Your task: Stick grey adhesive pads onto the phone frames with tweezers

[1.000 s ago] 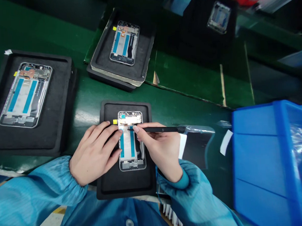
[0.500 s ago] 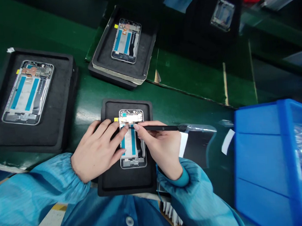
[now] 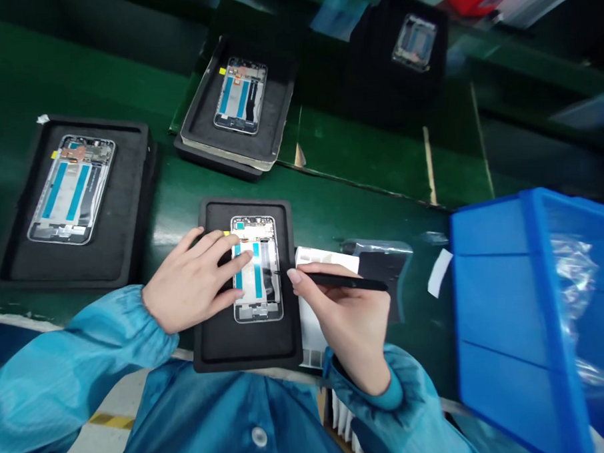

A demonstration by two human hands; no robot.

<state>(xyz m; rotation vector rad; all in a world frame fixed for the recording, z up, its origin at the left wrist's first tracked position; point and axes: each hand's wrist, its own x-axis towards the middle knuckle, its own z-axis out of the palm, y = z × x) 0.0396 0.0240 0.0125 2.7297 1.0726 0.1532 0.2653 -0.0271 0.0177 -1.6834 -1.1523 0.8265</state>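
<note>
An opened phone [image 3: 244, 269], its circuit board and two blue strips showing, lies in a black foam tray [image 3: 247, 349] in front of me. My left hand [image 3: 197, 278] rests over its left side, fingers spread and fingertips touching the phone. My right hand [image 3: 348, 311] pinches black tweezers [image 3: 347, 280] just right of the tray. The tweezers' thin tip points left, over the phone's dark right-hand strip; whether it touches there I cannot tell. A yellow tab [image 3: 227, 234] sticks out at the phone's upper left, partly behind my fingers.
Two more opened phones [image 3: 73, 190] [image 3: 241, 95] lie in black trays to the left and behind. Another phone [image 3: 415, 42] sits on a dark stack at the back. White sheets [image 3: 311, 326], a dark film in clear plastic [image 3: 384, 266] and a blue bin [image 3: 505, 298] are on the right.
My right hand has drawn back to the right and slightly down with the tweezers, off the phone's top part. My left hand stays on the phone. The whole view has shifted a little.
</note>
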